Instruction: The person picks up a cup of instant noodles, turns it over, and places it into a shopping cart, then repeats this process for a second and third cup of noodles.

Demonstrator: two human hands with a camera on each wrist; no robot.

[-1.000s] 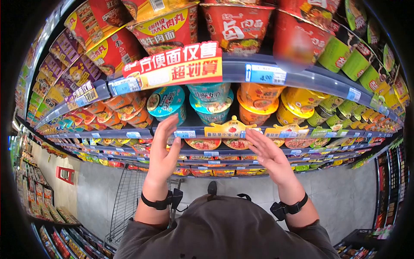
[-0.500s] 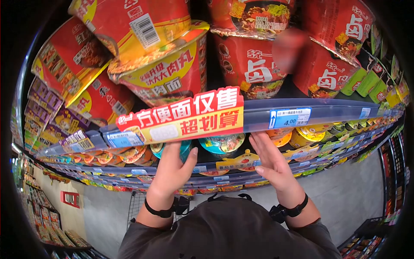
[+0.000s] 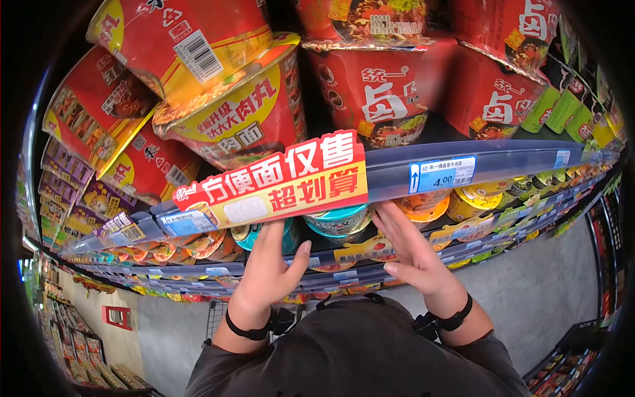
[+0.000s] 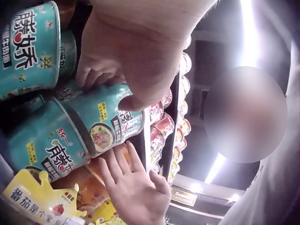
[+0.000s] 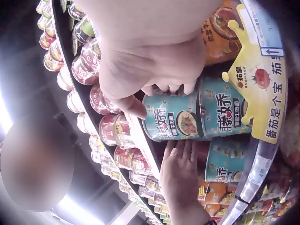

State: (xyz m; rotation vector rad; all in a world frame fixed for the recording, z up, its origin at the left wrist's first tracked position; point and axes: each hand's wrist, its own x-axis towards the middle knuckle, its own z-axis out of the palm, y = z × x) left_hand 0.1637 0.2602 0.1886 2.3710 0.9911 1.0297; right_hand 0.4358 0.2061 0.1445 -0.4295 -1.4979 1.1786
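A teal instant noodle cup is the upper one of a stack under the shelf edge, between my two hands. My left hand reaches under the red price sign, its fingers extended along one side of that cup. From the other side my right hand lays mostly straight fingers on the cup, its thumb apart. In the right wrist view, a lower teal cup sits directly beneath. The shelf edge hides the fingertips in the head view.
The blue shelf edge with its red promotional sign overhangs the hands. Large red noodle tubs stand above. Beside the teal stack are orange cups and a yellow crown-shaped sign.
Both hands have moved forward and up from in front of the lower shelf to the teal stack, and their fingertips are now under the upper shelf. The head view has shifted closer to the shelves.
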